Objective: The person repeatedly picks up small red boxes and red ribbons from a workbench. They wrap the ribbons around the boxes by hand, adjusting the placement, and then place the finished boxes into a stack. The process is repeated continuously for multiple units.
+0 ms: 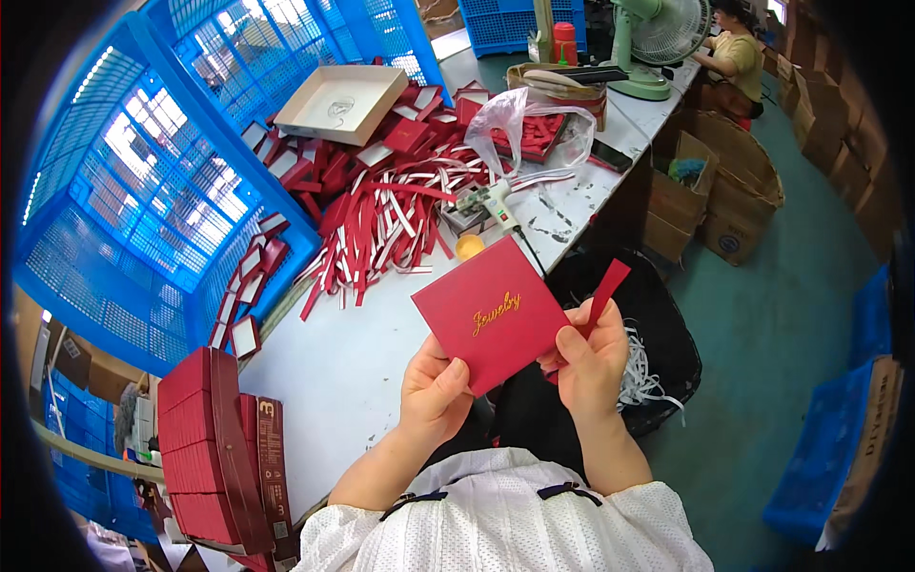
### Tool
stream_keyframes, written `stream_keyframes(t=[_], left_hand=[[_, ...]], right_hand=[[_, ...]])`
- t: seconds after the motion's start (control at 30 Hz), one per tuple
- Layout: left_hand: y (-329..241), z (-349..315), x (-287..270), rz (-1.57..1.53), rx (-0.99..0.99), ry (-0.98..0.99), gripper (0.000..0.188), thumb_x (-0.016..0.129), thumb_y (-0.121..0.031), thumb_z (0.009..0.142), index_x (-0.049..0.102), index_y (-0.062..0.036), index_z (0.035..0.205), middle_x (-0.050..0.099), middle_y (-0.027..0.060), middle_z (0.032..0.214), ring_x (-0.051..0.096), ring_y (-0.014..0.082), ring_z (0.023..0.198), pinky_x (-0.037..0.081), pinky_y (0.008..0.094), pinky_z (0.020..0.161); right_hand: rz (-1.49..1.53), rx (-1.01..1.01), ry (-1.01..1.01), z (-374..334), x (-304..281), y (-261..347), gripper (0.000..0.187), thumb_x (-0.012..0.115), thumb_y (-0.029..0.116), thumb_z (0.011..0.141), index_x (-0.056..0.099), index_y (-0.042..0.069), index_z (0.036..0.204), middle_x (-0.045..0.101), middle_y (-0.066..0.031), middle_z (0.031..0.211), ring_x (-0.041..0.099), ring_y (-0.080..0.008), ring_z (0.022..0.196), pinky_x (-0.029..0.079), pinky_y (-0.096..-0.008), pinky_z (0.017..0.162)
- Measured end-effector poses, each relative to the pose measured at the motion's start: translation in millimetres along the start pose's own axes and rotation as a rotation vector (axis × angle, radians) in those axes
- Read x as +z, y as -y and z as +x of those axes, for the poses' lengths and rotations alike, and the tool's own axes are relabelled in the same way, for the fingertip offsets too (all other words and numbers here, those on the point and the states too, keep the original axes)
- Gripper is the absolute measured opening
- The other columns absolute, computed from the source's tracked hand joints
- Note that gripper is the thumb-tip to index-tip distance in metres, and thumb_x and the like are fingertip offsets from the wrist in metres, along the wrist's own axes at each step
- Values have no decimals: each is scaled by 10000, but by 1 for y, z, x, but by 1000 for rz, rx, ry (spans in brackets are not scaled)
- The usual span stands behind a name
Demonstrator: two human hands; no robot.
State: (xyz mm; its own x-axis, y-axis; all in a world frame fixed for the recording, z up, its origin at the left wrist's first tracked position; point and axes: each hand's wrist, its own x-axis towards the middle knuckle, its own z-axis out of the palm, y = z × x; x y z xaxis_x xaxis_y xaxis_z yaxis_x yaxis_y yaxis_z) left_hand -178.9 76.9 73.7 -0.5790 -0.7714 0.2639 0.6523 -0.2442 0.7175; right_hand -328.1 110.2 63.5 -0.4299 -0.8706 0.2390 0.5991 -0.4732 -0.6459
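Held up in front of me is a flat red square jewelry box panel (pixel 491 319) with gold script on its face. My left hand (pixel 438 389) grips its lower left corner, thumb on the front. At the lower right edge, my right hand (pixel 588 360) is closed on the panel too, and a red ribbon strip (pixel 608 288) sticks up from between its fingers. Whether the ribbon is fixed to the panel, I cannot tell. Beyond it on the table lie a white glue gun (pixel 498 205) and a small yellow round dish (pixel 469 248).
Red and white ribbon strips (pixel 381 224) are heaped on the white table (pixel 357 381), beside small red boxes and a cardboard tray (pixel 340 105). Blue crates (pixel 124 191) stand at left, above stacked red boxes (pixel 195 448). A black bin (pixel 672 319) sits right; a person (pixel 734 57) works beyond a fan (pixel 648 48).
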Motion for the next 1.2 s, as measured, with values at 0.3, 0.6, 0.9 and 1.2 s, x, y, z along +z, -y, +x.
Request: stream_keyframes(t=[0.3,0.6,0.9,1.2], left_hand=[[6,-5,-29,455,438,-383,274,450,-129,837,365,-2,1065,533,98,892,548,141,750,447,226,632],[-19,-11,-44,163,277,-273,257,274,-190,889,349,11,1031,495,158,985,552,230,863,487,347,725],[-25,-9,-37,134,205,-228,281,243,-169,888,297,20,1088,475,190,1022,541,276,882,480,381,739],[-15,-3,-39,367,267,-334,224,442,15,793,375,37,1006,520,152,933,559,207,813,493,329,699]], right_hand=[[-374,277,173,2,22,-22,131,491,128,812,442,11,780,547,-60,676,537,-100,549,448,-205,506],[-990,-44,630,10,51,-29,208,510,47,744,437,0,554,402,-89,474,404,-224,433,319,-306,425],[-975,-121,604,12,51,-30,215,503,17,718,409,10,525,378,-100,460,381,-253,416,340,-322,434],[-1026,-104,627,13,48,-28,158,511,22,707,445,7,564,418,-110,496,423,-263,445,356,-340,450]])
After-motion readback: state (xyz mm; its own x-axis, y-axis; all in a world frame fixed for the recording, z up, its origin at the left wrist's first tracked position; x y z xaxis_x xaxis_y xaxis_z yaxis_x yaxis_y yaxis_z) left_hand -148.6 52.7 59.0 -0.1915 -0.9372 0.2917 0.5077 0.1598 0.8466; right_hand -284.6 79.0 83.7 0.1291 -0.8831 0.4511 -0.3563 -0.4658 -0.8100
